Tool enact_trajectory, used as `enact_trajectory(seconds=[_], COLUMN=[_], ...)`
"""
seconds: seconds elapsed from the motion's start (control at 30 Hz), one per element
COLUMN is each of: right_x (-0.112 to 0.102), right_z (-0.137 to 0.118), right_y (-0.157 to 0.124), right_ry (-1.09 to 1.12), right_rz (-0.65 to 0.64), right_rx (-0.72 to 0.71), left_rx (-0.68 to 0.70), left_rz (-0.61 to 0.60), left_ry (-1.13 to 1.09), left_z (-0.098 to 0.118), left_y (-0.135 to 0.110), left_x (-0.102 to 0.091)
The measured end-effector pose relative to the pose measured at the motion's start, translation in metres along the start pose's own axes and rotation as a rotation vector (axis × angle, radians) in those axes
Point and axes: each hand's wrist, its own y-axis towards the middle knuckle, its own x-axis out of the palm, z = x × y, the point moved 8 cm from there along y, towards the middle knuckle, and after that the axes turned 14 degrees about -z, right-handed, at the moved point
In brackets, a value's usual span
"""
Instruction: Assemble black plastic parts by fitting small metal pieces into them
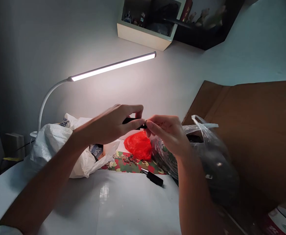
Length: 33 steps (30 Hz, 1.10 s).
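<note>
My left hand [111, 124] is closed around a slim black piece [128, 120], held level above the table. At its right end my right hand [166, 130] pinches with thumb and forefinger. Whatever small part lies between those fingertips is too small and covered to name. The two hands meet at this spot. On the white table below lies a short tool with a black handle and silver tip [154, 178]. Behind it, small metal parts [129, 160] are scattered on a red and green camouflage-patterned sheet [123, 168].
A red plastic bag [139, 146] sits behind the hands. White plastic bags [52, 140] crowd the left, and a clear bag [216, 163] with dark contents stands right, before a large cardboard sheet [255, 130]. A lit lamp [113, 67] arches overhead, below a wall shelf [143, 34].
</note>
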Motion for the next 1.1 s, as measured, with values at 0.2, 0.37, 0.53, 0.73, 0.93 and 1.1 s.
enact_trajectory(seconds=[0.2, 0.37, 0.53, 0.73, 0.93, 1.1], right_x=[-0.003, -0.006, -0.008, -0.008, 0.048, 0.101], right_z=[0.001, 0.003, 0.004, 0.015, 0.080, 0.171], right_y=[-0.004, -0.005, -0.005, -0.003, 0.005, -0.002], right_ry=[-0.073, -0.122, -0.170, -0.143, -0.132, -0.325], right_rz=[0.006, 0.014, 0.060, 0.066, -0.435, -0.637], right_rx=[0.030, 0.008, 0.013, 0.057, 0.312, 0.599], left_rx=[0.030, 0.055, 0.069, 0.151, 0.226, 0.219], left_rz=[0.033, 0.045, 0.078, 0.264, 0.451, 0.469], left_ry=[0.027, 0.082, 0.134, 0.080, 0.074, 0.093], left_z=[0.000, 0.001, -0.001, -0.002, -0.004, -0.005], left_y=[0.004, 0.006, 0.008, 0.005, 0.001, 0.002], left_x=[0.002, 0.003, -0.002, -0.016, -0.030, -0.035])
